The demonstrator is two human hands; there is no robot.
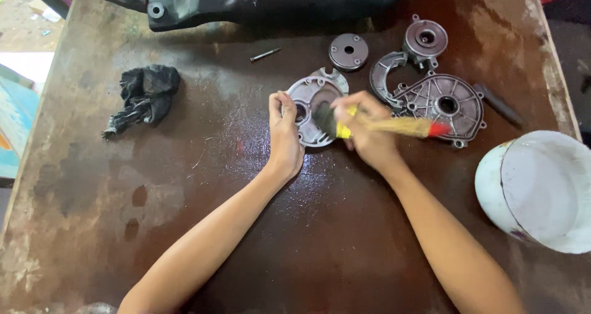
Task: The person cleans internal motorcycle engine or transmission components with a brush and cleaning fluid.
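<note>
Nearest, at the right edge, a white bucket (pixel 542 191) sits on the wet, stained brown tabletop (pixel 184 228). Further in, the left hand (pixel 284 135) rests on the left side of a round grey metal plate (pixel 314 95) lying flat near the middle, its fingers pressed together against the plate's rim. The right hand (pixel 364 129) has its fingers closed around a paintbrush (pixel 381 125) with a yellow, red-tipped handle, the dark bristles touching the plate. Just right lies a larger ribbed metal cover (pixel 446 104). Left, well apart, lies a dark rag (pixel 144 95). Beyond sit a small disc (pixel 348 51), a bolt (pixel 265 55) and a long black machine part (pixel 277 3).
</note>
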